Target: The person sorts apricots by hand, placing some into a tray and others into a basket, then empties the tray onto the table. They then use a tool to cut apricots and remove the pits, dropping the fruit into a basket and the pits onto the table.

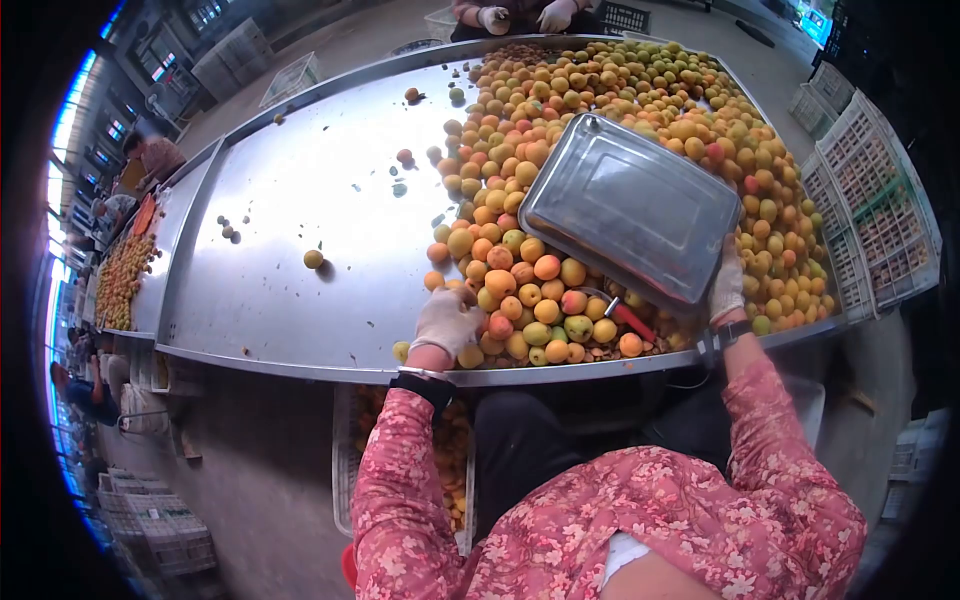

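My right hand (729, 280), in a pale glove, grips the right edge of a rectangular metal tray (630, 205). The tray sits tilted over the heap of apricots (500, 283), its far left corner raised, and hides the fruit beneath. At the near left edge of the heap, my gloved left hand (449, 320) is against the apricots with its fingers curled; what they hold, if anything, is hidden. Between my hands, a tool with a red handle (632, 321) and a curved metal end lies on the fruit, partly under the tray.
The heap rests on a long metal table (270, 290) with a raised rim. Loose apricots (313, 259) lie on its left part. White crates (870, 205) stand at the right, and a crate of fruit (345, 460) is below the edge. Across the table is another person's gloved hand (556, 15).
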A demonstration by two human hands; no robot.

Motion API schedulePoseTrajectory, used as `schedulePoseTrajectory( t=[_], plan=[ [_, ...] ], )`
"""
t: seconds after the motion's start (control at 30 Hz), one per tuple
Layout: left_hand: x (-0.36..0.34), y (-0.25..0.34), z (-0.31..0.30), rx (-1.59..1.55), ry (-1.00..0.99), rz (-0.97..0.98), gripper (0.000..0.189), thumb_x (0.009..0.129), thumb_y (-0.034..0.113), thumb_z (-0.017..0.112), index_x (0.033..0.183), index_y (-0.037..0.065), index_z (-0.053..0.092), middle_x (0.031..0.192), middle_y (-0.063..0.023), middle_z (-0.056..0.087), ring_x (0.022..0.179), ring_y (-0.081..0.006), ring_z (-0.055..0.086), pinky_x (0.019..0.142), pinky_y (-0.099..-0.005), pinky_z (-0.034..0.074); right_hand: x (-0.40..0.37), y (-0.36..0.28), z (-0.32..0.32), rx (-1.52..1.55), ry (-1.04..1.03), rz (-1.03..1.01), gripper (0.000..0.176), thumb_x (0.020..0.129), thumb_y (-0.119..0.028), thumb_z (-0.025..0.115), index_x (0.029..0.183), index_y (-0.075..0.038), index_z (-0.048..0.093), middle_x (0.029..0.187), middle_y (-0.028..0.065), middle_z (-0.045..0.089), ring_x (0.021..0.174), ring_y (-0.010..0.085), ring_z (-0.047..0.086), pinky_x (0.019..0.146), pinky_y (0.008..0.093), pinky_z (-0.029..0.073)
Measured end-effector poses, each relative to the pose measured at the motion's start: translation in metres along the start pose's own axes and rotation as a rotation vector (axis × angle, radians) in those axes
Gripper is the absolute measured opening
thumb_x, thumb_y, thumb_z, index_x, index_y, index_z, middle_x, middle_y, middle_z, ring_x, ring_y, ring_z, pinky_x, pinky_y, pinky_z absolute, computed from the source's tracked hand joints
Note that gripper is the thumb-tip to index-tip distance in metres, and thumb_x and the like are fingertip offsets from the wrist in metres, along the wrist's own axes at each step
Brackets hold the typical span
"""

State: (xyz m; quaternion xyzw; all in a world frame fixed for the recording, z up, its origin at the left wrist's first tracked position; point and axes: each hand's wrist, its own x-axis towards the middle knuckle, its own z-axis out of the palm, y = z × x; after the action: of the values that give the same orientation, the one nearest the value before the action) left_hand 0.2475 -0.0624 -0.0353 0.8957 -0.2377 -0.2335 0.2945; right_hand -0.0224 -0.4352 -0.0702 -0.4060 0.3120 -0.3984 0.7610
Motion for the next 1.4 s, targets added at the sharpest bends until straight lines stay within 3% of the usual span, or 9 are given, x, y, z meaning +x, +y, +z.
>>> schedulePoseTrajectory(
  t=[0.07,0.27,0.37,0.6,0.77,1.0,1.17,1.27,1.4],
  plan=[
    [-0.007,0.014,0.001,0.566,0.037,0.311,0.028,0.081,0.024,0.064,0.103,0.007,0.069,0.094,-0.0176,0.068,0.085,-0.0344,0.068,0.076,-0.0432,0.054,0.001,0.001,-0.002,0.014,0.000,0.011,0.068,0.089,-0.054,0.061,0.132,-0.002,0.050,0.123,0.0101,0.059,0.107,0.0260,0.058,0.097,0.0386,0.046],
    [0.019,0.004,0.025,0.813,0.000,0.195,0.028,0.082,0.021,0.062,0.099,0.000,0.067,0.102,-0.0199,0.062,0.089,-0.0365,0.066,0.077,-0.0437,0.054,-0.001,0.001,-0.001,0.017,0.003,0.017,0.066,0.090,-0.053,0.060,0.130,-0.002,0.051,0.121,0.0091,0.060,0.106,0.0250,0.059,0.097,0.0381,0.046],
    [0.025,-0.004,0.030,0.479,0.159,0.001,0.028,0.081,0.019,0.062,0.100,-0.002,0.066,0.100,-0.0210,0.062,0.088,-0.0361,0.066,0.075,-0.0442,0.054,0.001,0.001,-0.006,0.016,-0.015,0.015,0.063,0.091,-0.054,0.058,0.127,-0.003,0.053,0.118,0.0074,0.061,0.105,0.0236,0.059,0.097,0.0368,0.045],
    [0.026,-0.010,0.029,0.650,0.218,0.180,0.022,0.083,0.021,0.056,0.094,0.008,0.071,0.096,-0.0173,0.067,0.086,-0.0347,0.068,0.069,-0.0444,0.054,0.021,0.010,-0.024,-0.075,-0.058,0.070,0.072,0.092,-0.062,0.049,0.137,-0.006,0.048,0.134,0.0071,0.052,0.120,0.0266,0.050,0.107,0.0384,0.035],
    [-0.078,-0.003,-0.026,0.214,0.744,0.199,0.028,0.075,0.031,0.072,0.095,0.012,0.069,0.076,-0.0101,0.063,0.074,-0.0301,0.066,0.063,-0.0425,0.053,0.037,0.012,-0.040,-0.083,-0.072,0.117,0.079,0.090,-0.064,0.050,0.140,-0.003,0.042,0.140,0.0092,0.048,0.124,0.0297,0.047,0.109,0.0395,0.033],
    [-0.304,-0.173,-0.025,0.010,1.287,-0.388,0.029,0.080,0.026,0.074,0.103,0.007,0.071,0.088,-0.0122,0.070,0.077,-0.0240,0.067,0.070,-0.0368,0.053,0.047,0.028,-0.051,-0.174,-0.022,-0.007,0.077,0.090,-0.063,0.051,0.139,-0.004,0.044,0.138,0.0089,0.050,0.122,0.0283,0.048,0.107,0.0388,0.034],
    [-0.426,-0.256,-0.004,0.365,0.866,-1.274,0.050,0.080,0.020,0.070,0.124,0.001,0.057,0.112,-0.0202,0.063,0.086,-0.0312,0.066,0.083,-0.0409,0.053,0.023,0.008,-0.025,-0.065,-0.009,0.020,0.068,0.090,-0.058,0.056,0.134,-0.006,0.051,0.129,0.0074,0.056,0.113,0.0250,0.054,0.101,0.0390,0.041],
    [-0.411,-0.284,0.000,0.266,0.803,-1.264,0.059,0.079,0.029,0.070,0.130,0.004,0.053,0.122,-0.0228,0.058,0.111,-0.0382,0.058,0.093,-0.0465,0.047,0.016,0.005,-0.019,-0.024,-0.022,0.068,0.064,0.090,-0.057,0.056,0.130,-0.007,0.052,0.123,0.0073,0.059,0.109,0.0266,0.057,0.098,0.0401,0.044],
    [-0.284,-0.191,-0.034,0.179,0.961,-0.390,0.052,0.081,0.021,0.070,0.126,0.001,0.055,0.127,-0.0186,0.055,0.116,-0.0360,0.054,0.098,-0.0425,0.044,0.005,0.001,-0.005,-0.020,0.001,0.060,0.065,0.090,-0.057,0.057,0.130,-0.007,0.052,0.124,0.0083,0.059,0.109,0.0276,0.057,0.099,0.0399,0.044]
  ],
)
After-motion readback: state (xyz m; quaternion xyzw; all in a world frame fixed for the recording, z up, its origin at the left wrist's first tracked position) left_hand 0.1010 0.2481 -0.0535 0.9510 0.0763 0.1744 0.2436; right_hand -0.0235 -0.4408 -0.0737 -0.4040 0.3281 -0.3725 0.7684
